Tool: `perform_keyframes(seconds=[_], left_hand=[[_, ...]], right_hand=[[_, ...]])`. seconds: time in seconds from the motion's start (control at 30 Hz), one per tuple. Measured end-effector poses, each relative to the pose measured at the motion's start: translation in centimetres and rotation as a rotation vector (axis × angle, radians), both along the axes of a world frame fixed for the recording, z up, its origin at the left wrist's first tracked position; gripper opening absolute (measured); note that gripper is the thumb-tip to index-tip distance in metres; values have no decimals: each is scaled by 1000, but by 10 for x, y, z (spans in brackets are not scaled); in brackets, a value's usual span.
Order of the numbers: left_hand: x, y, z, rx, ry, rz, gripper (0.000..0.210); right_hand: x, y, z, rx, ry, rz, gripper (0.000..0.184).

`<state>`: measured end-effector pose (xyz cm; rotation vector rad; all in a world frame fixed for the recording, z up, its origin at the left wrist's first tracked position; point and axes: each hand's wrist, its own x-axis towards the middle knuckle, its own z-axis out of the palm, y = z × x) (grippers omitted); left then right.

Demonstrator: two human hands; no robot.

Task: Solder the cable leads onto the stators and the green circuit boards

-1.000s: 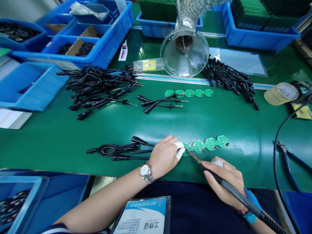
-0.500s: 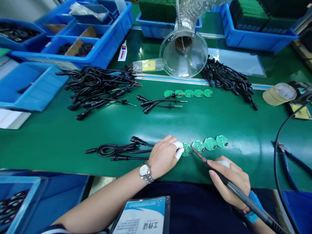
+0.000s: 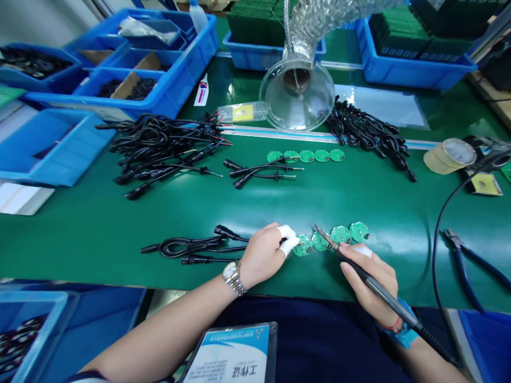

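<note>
My left hand (image 3: 263, 254), with white covers on thumb and forefinger, pinches the thin wire end of a black cable at the leftmost board of a row of round green circuit boards (image 3: 302, 246). Further black cables (image 3: 191, 246) with connectors lie to the left of this hand, partly hidden behind it. In my right hand (image 3: 382, 270) is a soldering iron (image 3: 393, 307), held like a pen. Its tip points up and left, just past the second board and apart from the wire. The exact contact of wire and board is too small to tell.
Beyond my hands are a second row of green boards (image 3: 306, 156), loose cables (image 3: 259, 173) and two cable piles (image 3: 159, 141). A fume hood (image 3: 297, 101) hangs over the bench. Pliers (image 3: 459, 250) and a round tub (image 3: 449, 156) stand right; blue bins (image 3: 51, 154) left.
The soldering iron's tip has lifted away from between the first two boards, towards the far side. My left hand stays at the leftmost board. The whole view has shifted slightly.
</note>
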<state>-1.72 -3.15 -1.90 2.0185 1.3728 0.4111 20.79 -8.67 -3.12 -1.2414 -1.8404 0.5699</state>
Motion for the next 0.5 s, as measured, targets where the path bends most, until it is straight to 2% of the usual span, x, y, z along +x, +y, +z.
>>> perform_keyframes(seconds=[0.17, 0.5], left_hand=[[0, 0, 2, 8, 27, -85, 13], [2, 3, -2, -8, 39, -57, 20]], right_hand=[[-1, 0, 1, -4, -14, 2, 35], [-1, 0, 0, 18, -24, -4, 32]])
